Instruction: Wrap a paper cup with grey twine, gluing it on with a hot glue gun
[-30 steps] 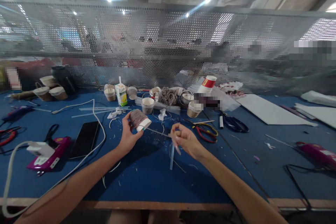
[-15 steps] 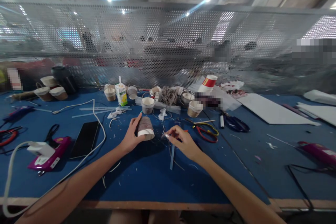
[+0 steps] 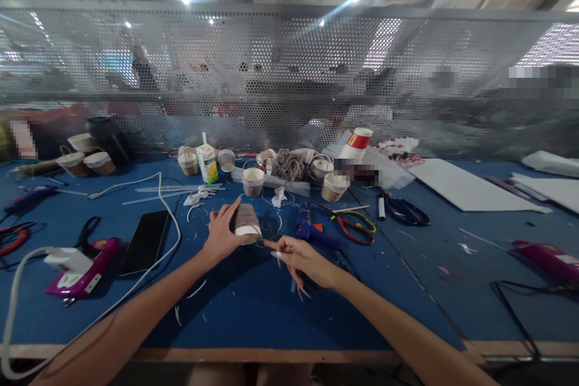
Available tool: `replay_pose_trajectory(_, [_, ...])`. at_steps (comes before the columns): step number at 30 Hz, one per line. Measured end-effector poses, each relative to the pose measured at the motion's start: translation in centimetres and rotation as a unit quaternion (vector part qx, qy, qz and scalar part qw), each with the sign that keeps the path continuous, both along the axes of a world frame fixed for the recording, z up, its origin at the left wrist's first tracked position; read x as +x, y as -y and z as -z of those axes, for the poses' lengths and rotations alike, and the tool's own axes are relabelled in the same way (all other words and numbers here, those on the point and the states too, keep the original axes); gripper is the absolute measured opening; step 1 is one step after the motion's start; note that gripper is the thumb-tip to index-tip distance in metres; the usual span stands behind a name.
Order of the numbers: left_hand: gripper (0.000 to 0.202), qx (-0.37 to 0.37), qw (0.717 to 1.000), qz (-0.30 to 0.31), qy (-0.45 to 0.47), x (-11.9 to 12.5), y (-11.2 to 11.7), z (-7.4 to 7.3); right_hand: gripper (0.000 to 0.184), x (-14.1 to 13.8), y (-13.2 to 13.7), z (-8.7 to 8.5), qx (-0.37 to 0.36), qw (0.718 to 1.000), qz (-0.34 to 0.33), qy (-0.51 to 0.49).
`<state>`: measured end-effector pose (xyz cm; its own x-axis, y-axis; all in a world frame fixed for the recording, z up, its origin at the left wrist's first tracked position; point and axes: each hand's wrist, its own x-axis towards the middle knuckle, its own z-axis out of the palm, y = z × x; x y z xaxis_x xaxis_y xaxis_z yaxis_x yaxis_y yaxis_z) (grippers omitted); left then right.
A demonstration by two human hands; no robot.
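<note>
While the left hand clamps its fingers on the twine-wrapped paper cup, white end facing the wearer, right hand sits just right of cup; can't tell if fingertips pinch anything. Glue gun right of cup, smartphone left, juice carton behind-left.

A blue tabletop with a wooden front edge is noted below the grip of the left hand. Left of the grip, a black phone and a magenta power strip are laid. Beyond it, a drink carton and a handled cup are stood upright. To its right, a blue glue gun, a red-and-yellow-handled tool and dark-blue-handled scissors are found.
</note>
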<state>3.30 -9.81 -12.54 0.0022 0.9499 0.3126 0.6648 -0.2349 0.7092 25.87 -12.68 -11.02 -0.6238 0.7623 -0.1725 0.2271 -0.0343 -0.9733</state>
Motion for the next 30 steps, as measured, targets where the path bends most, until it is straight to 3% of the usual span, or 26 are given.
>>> replay_pose_trajectory(11, [0.072,-0.005,0.997,-0.070,-0.029,-0.3,-0.2,0.3,0.035,-0.1,0.3,-0.7,0.047,0.996,0.058,-0.041])
replay_pose_trajectory(17, [0.064,-0.016,0.999,-0.039,-0.001,-0.8,-0.8,0.8,0.037,0.1,0.0,-1.0,0.081,0.986,0.102,-0.100])
replay_pose_trajectory(23, [0.060,0.014,0.998,0.013,0.057,-0.6,-0.7,1.1,0.038,0.2,0.8,-1.3,0.037,0.992,0.042,-0.115])
replay_pose_trajectory(30, [0.061,0.026,0.991,0.052,0.123,-0.4,-0.3,0.4,0.036,0.2,0.7,-0.9,0.040,0.987,0.053,-0.144])
